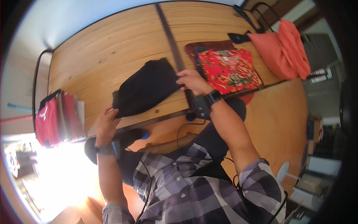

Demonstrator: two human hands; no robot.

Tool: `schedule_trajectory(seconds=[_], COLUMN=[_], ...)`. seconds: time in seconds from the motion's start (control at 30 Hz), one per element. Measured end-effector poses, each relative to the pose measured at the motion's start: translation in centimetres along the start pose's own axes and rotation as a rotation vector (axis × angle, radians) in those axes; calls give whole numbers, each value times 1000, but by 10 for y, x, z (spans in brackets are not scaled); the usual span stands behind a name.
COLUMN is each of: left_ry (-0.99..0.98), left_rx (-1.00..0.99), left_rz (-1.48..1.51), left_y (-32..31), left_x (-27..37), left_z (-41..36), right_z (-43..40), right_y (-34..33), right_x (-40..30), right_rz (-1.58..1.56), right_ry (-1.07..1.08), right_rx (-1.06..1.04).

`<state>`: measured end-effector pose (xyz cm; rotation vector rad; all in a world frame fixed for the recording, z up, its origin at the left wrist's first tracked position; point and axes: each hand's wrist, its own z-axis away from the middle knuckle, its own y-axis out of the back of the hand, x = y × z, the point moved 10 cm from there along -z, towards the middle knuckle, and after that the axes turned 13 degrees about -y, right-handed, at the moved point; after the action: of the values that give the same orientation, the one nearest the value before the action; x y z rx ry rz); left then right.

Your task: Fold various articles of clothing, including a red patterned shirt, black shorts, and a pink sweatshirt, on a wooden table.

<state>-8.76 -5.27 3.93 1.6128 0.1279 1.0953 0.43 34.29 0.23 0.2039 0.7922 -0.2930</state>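
A folded black garment (148, 86) lies over the slatted wooden platform (92, 56) before me. My left hand (107, 123) grips its near left corner, the thumb on top. At the opposite end my right hand (195, 81) pinches the right edge between thumb and fingers, just over the dark metal bar (170, 39) that crosses the slats. Close beyond my right hand is a folded red floral cloth (229, 70), resting on darker folded clothes (212, 44). I cannot tell what kind of garment the black one is.
Folded red and brown clothes (56, 117) stand in a row at the platform's left end. An orange pillow or cloth (279, 53) leans at the right end, near a small black item (239, 37). The metal front rail (151, 120) runs just before my knees.
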Motion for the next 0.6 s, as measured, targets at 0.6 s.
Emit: schedule_trajectory(seconds=[0.6], left_ry=[-210], left_rx=[184], left_rz=[1552], left_y=[41], left_x=[266], left_z=[-192], right_z=[165], right_y=[304], right_x=[-156], right_rz=[-38], right_ry=[325], right_rx=[287])
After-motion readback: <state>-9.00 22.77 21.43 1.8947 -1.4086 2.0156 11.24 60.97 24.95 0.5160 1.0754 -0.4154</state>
